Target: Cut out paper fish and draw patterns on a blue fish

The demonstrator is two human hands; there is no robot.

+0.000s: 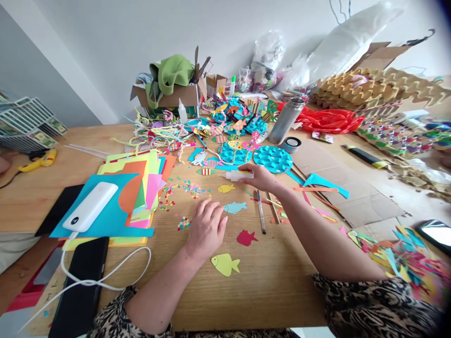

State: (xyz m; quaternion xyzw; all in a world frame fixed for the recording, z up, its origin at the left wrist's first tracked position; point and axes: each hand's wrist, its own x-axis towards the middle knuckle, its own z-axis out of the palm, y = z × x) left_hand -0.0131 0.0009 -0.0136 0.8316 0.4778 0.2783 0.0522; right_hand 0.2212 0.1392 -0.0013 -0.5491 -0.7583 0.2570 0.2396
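My right hand [262,178] is closed around a small clear glue bottle [237,175], its nozzle toward the left, close to a striped paper fish [206,172]. My left hand [206,227] lies on the table with its fingers stretched out, beside a light blue paper fish [235,207]. A small orange-yellow fish [226,188] lies between the hands. Nearer to me are a red fish [246,237] and a yellow-green fish [226,264]. Left of my left hand are scattered bits of coloured paper [194,189]. A pen [261,212] rests below my right hand.
At left, coloured paper sheets [144,164] carry a white power bank [90,206], with a black phone [79,286] below. Behind stand a steel flask [287,121], blue textured discs [273,159] and a craft pile [232,115]. Paper scraps [398,253] and a cutter [365,156] lie right.
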